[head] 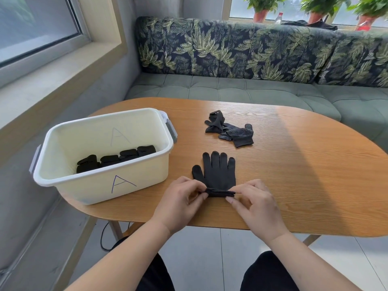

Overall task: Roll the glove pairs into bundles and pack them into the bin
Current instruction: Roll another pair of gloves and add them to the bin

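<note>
Between both grips [180, 204] [256, 206], rolled glove cuff [220, 193]

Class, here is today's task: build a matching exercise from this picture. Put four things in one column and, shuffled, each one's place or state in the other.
1 rolled bundles
2 flat glove pair
3 crumpled gloves
4 bin

a far side of table, untouched
b inside the bin
c cuff pinched by left hand and right hand
d left part of table, marked A

Pairs: 1-b, 2-c, 3-a, 4-d
</note>
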A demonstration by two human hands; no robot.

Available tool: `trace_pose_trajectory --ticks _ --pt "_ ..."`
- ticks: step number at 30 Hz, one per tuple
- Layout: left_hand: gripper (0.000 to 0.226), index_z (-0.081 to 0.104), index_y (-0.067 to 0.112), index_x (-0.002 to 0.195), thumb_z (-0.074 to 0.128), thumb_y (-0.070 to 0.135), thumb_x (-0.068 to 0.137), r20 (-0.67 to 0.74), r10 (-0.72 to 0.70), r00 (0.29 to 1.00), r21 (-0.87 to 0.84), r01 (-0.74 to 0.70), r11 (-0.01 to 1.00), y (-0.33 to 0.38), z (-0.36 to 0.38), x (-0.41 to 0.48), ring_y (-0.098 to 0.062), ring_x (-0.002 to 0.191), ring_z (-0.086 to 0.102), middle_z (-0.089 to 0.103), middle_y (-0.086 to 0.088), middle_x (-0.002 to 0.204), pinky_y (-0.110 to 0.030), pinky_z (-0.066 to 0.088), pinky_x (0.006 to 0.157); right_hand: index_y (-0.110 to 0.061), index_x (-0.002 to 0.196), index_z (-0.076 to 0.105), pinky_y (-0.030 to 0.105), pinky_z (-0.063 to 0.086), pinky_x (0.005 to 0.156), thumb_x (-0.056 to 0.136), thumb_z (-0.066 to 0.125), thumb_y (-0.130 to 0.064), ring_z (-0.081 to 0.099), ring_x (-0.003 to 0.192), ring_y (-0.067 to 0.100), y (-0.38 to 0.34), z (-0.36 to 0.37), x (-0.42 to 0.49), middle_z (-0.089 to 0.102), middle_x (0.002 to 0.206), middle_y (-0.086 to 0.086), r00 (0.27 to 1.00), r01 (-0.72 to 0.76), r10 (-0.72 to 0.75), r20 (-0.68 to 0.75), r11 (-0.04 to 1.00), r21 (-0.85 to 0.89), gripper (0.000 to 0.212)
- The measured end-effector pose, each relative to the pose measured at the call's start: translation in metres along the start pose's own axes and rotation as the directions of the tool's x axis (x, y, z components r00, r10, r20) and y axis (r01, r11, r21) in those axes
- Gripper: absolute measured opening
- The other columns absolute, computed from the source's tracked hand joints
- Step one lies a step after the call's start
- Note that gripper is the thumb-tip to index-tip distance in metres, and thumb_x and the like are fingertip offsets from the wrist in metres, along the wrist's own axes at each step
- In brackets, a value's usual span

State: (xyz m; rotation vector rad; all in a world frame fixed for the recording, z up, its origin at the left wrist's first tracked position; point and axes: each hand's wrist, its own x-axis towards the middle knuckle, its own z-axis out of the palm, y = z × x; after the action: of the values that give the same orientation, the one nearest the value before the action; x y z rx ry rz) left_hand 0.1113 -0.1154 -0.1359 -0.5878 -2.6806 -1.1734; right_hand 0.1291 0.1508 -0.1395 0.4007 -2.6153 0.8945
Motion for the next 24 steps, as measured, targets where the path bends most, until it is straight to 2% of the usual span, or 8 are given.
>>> trace_pose_trajectory --ticks 4,8,12,14,17,20,22,24 --pt "0.010 0.068 0.044 0.102 0.075 0.038 0.098 0.018 -0.029 0.999 -0.038 0.029 0.999 0.003 -0.002 -0.001 -0.004 0.100 0.062 0.063 0.022 0.101 -0.032 0.055 0.085 -0.043 0.108 0.078 0.028 0.054 0.072 0.088 0.086 -0.030 0.063 0.082 0.013 -0.002 -0.001 0.002 0.061 0.086 -0.020 0.992 -0.124 0.122 0.027 0.983 0.134 0.026" --pt "0.021 0.056 0.044 0.100 0.076 0.038 0.098 0.017 -0.060 0.998 -0.030 0.061 0.998 0.006 -0.003 0.001 -0.005 0.097 0.062 0.064 0.021 0.097 -0.031 0.055 0.081 -0.046 0.113 0.068 0.029 0.055 0.075 0.088 0.086 -0.034 0.063 0.083 0.014 -0.006 -0.002 0.005 0.069 0.097 -0.023 0.989 -0.148 0.142 0.043 0.974 0.172 0.033" --pt "0.025 0.051 0.043 0.095 0.074 0.033 0.098 0.012 -0.007 1.000 0.029 0.007 1.000 0.007 -0.002 0.001 -0.007 0.094 0.058 0.058 0.022 0.091 -0.035 0.052 0.080 -0.043 0.101 0.057 0.023 0.047 0.066 0.089 0.085 -0.036 0.059 0.073 0.015 -0.010 -0.004 0.002 0.066 0.082 -0.014 0.989 -0.146 0.143 0.035 0.983 0.110 0.032" --pt "0.020 0.058 0.043 0.100 0.073 0.029 0.099 0.015 0.052 0.999 0.052 -0.053 0.997 0.005 -0.001 0.003 -0.008 0.095 0.056 0.060 0.023 0.091 -0.038 0.051 0.082 -0.041 0.096 0.059 0.023 0.045 0.065 0.090 0.083 -0.035 0.057 0.069 0.015 -0.011 -0.005 0.001 0.060 0.076 -0.013 0.994 -0.108 0.106 0.025 0.993 0.058 0.025" --pt "0.015 0.073 0.037 0.115 0.071 0.030 0.102 0.010 0.118 0.993 0.134 -0.118 0.984 0.000 0.003 0.004 -0.007 0.096 0.053 0.060 0.023 0.096 -0.038 0.049 0.084 -0.039 0.101 0.073 0.025 0.047 0.068 0.094 0.079 -0.031 0.056 0.071 0.009 -0.011 -0.002 0.000 0.058 0.088 -0.022 1.000 -0.009 0.010 0.026 1.000 -0.022 0.012" --pt "0.018 0.077 0.032 0.119 0.069 0.029 0.103 -0.032 0.173 0.984 0.206 -0.163 0.965 -0.003 0.007 0.002 -0.013 0.098 0.054 0.060 0.015 0.103 -0.041 0.048 0.082 -0.031 0.100 0.079 0.026 0.048 0.067 0.094 0.080 -0.026 0.054 0.078 0.003 -0.010 0.003 -0.002 0.054 0.089 -0.021 0.999 0.029 -0.032 -0.032 0.994 -0.106 0.008" --pt "0.019 0.079 0.028 0.119 0.067 0.027 0.104 -0.047 0.222 0.974 0.268 -0.201 0.942 -0.003 0.009 0.000 -0.017 0.107 0.057 0.063 0.010 0.117 -0.042 0.049 0.084 -0.025 0.101 0.081 0.029 0.052 0.070 0.093 0.081 -0.024 0.056 0.090 0.006 -0.009 0.006 -0.004 0.059 0.098 -0.016 0.995 0.059 -0.071 -0.074 0.986 -0.155 0.008" --pt "0.021 0.079 0.023 0.121 0.064 0.027 0.106 -0.041 0.269 0.962 0.316 -0.243 0.917 -0.002 0.010 -0.001 -0.020 0.119 0.058 0.065 0.009 0.131 -0.042 0.050 0.092 -0.020 0.104 0.083 0.031 0.054 0.079 0.094 0.080 -0.021 0.059 0.100 0.012 -0.005 0.008 -0.005 0.067 0.115 -0.012 0.986 0.115 -0.135 -0.100 0.976 -0.183 0.010"
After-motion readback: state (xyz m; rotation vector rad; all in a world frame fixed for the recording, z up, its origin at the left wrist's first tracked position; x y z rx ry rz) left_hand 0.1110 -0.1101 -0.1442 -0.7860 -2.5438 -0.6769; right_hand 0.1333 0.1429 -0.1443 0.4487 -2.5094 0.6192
